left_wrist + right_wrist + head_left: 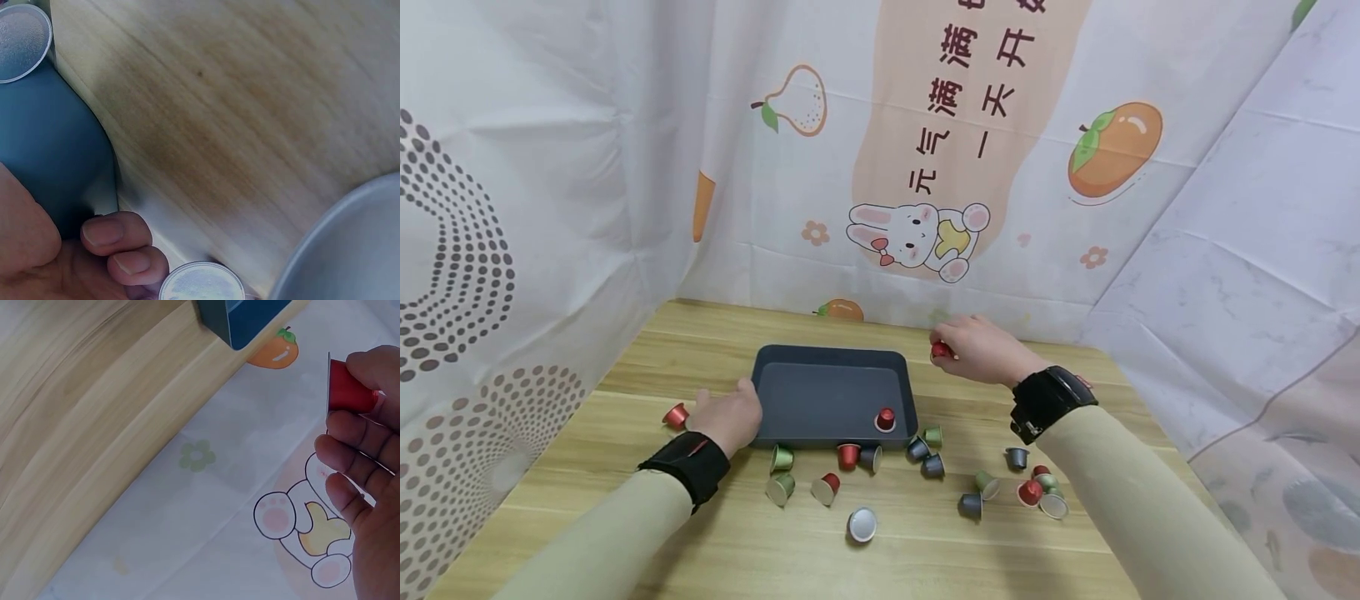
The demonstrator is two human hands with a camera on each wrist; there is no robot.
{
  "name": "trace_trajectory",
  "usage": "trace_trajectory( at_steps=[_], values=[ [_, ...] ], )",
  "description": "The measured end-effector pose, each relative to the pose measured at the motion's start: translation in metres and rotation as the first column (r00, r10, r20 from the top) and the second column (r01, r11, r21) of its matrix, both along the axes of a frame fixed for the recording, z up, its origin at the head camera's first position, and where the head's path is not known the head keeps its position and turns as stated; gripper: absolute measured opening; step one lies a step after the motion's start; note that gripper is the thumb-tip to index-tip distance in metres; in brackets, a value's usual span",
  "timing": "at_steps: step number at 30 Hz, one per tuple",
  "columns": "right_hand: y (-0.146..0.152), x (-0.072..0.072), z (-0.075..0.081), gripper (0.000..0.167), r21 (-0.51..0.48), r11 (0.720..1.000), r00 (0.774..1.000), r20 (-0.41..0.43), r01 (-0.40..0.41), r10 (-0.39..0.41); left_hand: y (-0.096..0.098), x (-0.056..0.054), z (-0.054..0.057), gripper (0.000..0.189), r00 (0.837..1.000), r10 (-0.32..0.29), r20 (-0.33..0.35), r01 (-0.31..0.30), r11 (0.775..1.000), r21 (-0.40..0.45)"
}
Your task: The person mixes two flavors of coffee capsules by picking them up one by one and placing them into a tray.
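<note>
My left hand (726, 417) is at the left side of a dark grey tray (835, 352), its thumb and curled fingers gripping the tray's wall. In the left wrist view, the fingertips (128, 244) bend by the tray's edge, close to a capsule's silvery lid (201, 284). Beyond the tray's right side, raised over the table's back, my right hand (981, 350) pinches a red coffee capsule (350, 387) between thumb and fingers. A second red capsule (886, 418) stands lid down in the tray's near right corner. Left of my left hand lies another red capsule (676, 416).
Green capsules (781, 489), red ones (848, 455) and dark grey ones (933, 466) lie scattered before the tray. To the right is a mixed cluster with a red capsule (1030, 493). One capsule shows its pale lid (862, 525) near the front. Printed curtains (760, 275) border the wooden table (925, 550).
</note>
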State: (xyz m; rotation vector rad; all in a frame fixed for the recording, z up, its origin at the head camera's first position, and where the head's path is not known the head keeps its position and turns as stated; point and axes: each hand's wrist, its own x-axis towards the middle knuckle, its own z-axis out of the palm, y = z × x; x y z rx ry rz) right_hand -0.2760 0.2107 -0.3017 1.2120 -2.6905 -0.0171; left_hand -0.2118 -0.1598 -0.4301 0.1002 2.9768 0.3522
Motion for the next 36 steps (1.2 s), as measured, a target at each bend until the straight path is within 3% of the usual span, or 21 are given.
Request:
trace_trajectory(
  at_steps=[11, 17, 30, 36],
  values=[
    [-0.015, -0.006, -0.008, 0.012, 0.013, 1.0, 1.0, 0.03, 0.003, -0.004, -0.001, 0.0, -0.001, 0.043, 1.0, 0.008, 0.019, -0.008, 1.0, 0.029],
    [-0.022, -0.007, -0.013, 0.01, 0.021, 1.0, 0.999, 0.047, -0.01, 0.009, 0.0, -0.002, -0.003, 0.041, 0.997, 0.062, 0.04, -0.064, 0.996, 0.058],
    [-0.035, -0.011, -0.025, 0.011, 0.064, 0.998, 0.995, 0.102, -0.02, 0.014, 0.002, -0.003, 0.0, 0.043, 0.994, 0.09, 0.069, -0.095, 0.993, 0.07],
    [-0.04, -0.01, -0.032, 0.012, 0.054, 0.997, 0.993, 0.112, -0.049, 0.042, 0.002, 0.0, 0.001, 0.043, 0.998, 0.047, 0.042, -0.049, 0.998, 0.031]
  ],
)
